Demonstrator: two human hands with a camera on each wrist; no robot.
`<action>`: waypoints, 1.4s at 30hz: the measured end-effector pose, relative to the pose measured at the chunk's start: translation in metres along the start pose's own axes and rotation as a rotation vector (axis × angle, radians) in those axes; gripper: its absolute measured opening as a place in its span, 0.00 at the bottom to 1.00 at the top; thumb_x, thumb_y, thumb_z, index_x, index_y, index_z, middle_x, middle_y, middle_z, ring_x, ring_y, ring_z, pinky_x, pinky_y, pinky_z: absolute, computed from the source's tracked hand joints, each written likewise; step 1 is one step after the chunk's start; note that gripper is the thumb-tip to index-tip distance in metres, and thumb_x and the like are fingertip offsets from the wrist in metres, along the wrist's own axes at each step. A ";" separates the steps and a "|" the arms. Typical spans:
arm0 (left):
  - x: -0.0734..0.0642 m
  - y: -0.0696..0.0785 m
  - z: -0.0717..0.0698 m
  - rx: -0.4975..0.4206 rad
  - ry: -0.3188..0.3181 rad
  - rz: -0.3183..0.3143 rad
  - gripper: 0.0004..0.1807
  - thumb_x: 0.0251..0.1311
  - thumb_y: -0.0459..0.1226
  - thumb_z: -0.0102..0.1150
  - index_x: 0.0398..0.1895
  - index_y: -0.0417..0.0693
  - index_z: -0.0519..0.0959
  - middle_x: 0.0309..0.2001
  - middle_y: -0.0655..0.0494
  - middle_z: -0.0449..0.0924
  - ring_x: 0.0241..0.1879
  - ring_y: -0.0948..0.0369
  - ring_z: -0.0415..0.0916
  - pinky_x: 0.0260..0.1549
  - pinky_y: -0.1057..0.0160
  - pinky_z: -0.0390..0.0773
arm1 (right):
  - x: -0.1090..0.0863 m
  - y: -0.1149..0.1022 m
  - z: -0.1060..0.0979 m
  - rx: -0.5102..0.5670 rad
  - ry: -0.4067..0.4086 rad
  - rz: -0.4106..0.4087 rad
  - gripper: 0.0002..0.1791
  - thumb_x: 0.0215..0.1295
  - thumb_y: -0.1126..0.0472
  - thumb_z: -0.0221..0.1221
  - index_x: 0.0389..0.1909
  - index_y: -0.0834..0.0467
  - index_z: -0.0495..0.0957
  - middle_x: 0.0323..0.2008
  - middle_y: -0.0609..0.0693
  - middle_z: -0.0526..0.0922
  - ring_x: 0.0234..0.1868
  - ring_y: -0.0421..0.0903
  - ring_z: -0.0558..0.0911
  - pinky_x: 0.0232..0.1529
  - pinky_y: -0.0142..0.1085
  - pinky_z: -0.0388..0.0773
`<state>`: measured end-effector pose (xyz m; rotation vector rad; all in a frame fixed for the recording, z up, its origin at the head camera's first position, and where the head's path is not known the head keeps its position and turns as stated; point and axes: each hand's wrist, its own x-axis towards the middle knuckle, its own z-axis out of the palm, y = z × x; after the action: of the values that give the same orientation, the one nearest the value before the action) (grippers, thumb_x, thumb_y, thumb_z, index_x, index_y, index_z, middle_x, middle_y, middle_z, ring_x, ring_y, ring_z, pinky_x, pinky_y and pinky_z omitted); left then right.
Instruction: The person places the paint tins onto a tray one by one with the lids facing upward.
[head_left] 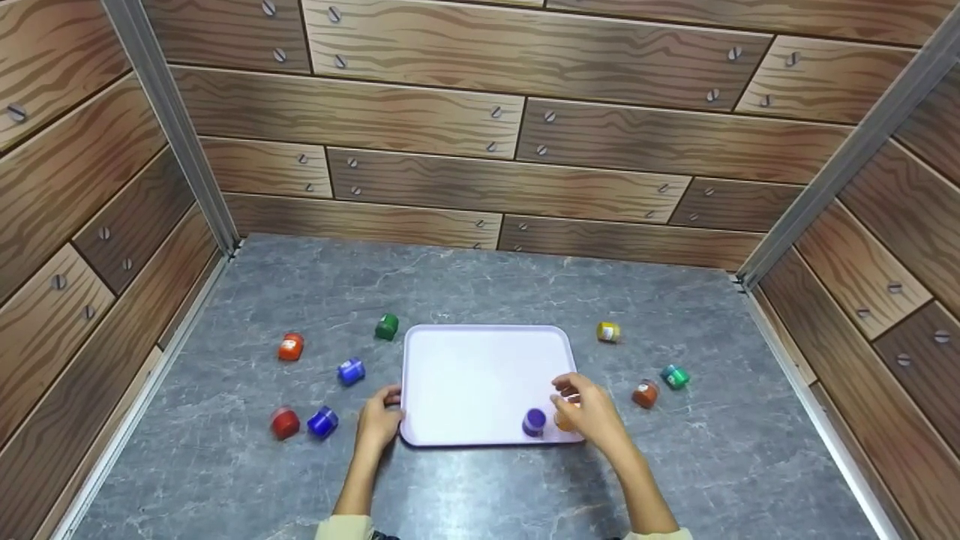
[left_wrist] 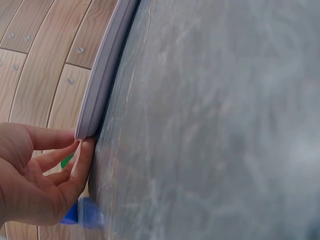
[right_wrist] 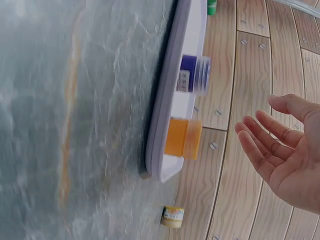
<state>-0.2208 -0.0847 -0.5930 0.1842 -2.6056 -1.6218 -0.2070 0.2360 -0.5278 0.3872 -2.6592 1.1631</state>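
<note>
A pale lilac tray point(head_left: 480, 382) lies on the grey marbled surface. On its right front corner two small paint jars stand upright side by side, a purple one point(right_wrist: 188, 74) and an orange one point(right_wrist: 176, 137). My right hand point(head_left: 592, 412) hovers just above the orange jar, fingers loosely bent and holding nothing. In the right wrist view a gap separates that hand point(right_wrist: 290, 150) from both jars. At the tray's left edge, my left hand point(head_left: 379, 420) pinches the rim point(left_wrist: 92, 110) between thumb and fingers.
Left of the tray lie an orange-red jar point(head_left: 291, 346), a green jar point(head_left: 387, 327), two blue jars point(head_left: 351, 371) and a red jar point(head_left: 285, 423). To the right are yellow point(head_left: 608, 332), brown-red point(head_left: 645, 394) and teal point(head_left: 675, 376) jars. Wood-patterned walls point(head_left: 420, 165) enclose the surface.
</note>
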 end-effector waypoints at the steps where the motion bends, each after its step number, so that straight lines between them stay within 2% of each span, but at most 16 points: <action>1: 0.000 0.000 0.000 -0.001 0.000 0.000 0.22 0.43 0.23 0.54 0.47 0.31 0.75 0.37 0.44 0.80 0.40 0.48 0.75 0.39 0.54 0.70 | 0.000 0.001 -0.002 -0.004 0.007 0.007 0.08 0.53 0.71 0.61 0.36 0.67 0.77 0.33 0.57 0.79 0.34 0.54 0.79 0.37 0.47 0.76; 10: 0.002 0.000 0.000 -0.015 0.001 0.005 0.22 0.43 0.23 0.54 0.47 0.29 0.75 0.37 0.43 0.80 0.38 0.48 0.76 0.37 0.56 0.71 | 0.003 0.022 -0.027 -0.050 0.102 0.083 0.09 0.52 0.73 0.61 0.36 0.69 0.78 0.30 0.58 0.81 0.33 0.54 0.80 0.36 0.44 0.77; 16: 0.002 0.000 0.000 -0.022 0.000 0.000 0.22 0.43 0.23 0.54 0.48 0.30 0.74 0.37 0.43 0.80 0.37 0.50 0.76 0.34 0.58 0.71 | 0.004 0.038 -0.043 -0.061 0.154 0.140 0.08 0.52 0.73 0.61 0.35 0.71 0.77 0.29 0.60 0.81 0.33 0.56 0.80 0.37 0.46 0.76; 23: 0.001 -0.001 0.002 -0.015 -0.006 -0.016 0.22 0.43 0.23 0.53 0.48 0.31 0.75 0.37 0.44 0.80 0.37 0.50 0.76 0.34 0.59 0.71 | 0.002 0.058 -0.060 -0.177 0.199 0.192 0.08 0.52 0.72 0.60 0.33 0.71 0.77 0.28 0.62 0.81 0.32 0.58 0.80 0.36 0.48 0.75; 26: 0.001 -0.001 0.001 -0.013 -0.005 -0.014 0.22 0.43 0.23 0.53 0.48 0.31 0.75 0.37 0.43 0.80 0.38 0.49 0.75 0.34 0.58 0.71 | 0.001 0.066 -0.068 -0.195 0.199 0.259 0.09 0.53 0.71 0.59 0.34 0.72 0.77 0.29 0.62 0.80 0.34 0.59 0.80 0.37 0.48 0.74; 32: 0.001 0.000 0.001 -0.015 -0.010 -0.017 0.22 0.44 0.23 0.54 0.48 0.31 0.75 0.37 0.43 0.80 0.39 0.48 0.75 0.36 0.56 0.71 | -0.005 0.080 -0.085 -0.200 0.165 0.480 0.16 0.58 0.63 0.55 0.41 0.72 0.75 0.36 0.65 0.79 0.40 0.62 0.77 0.42 0.51 0.71; 38: 0.000 -0.001 0.001 -0.016 -0.006 -0.007 0.22 0.43 0.23 0.54 0.47 0.31 0.75 0.37 0.43 0.80 0.39 0.47 0.75 0.36 0.56 0.71 | -0.010 0.093 -0.091 -0.231 0.211 0.565 0.17 0.56 0.60 0.56 0.39 0.72 0.75 0.37 0.67 0.79 0.40 0.66 0.75 0.41 0.52 0.68; 42: 0.000 -0.001 0.000 -0.011 -0.001 0.008 0.22 0.43 0.23 0.54 0.47 0.30 0.75 0.36 0.43 0.80 0.39 0.48 0.75 0.36 0.57 0.71 | -0.012 0.097 -0.090 -0.211 0.172 0.641 0.19 0.58 0.56 0.55 0.37 0.72 0.74 0.34 0.67 0.77 0.37 0.64 0.74 0.38 0.51 0.69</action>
<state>-0.2209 -0.0849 -0.5943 0.1728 -2.5937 -1.6343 -0.2190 0.3680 -0.5376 -0.6157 -2.7806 0.9729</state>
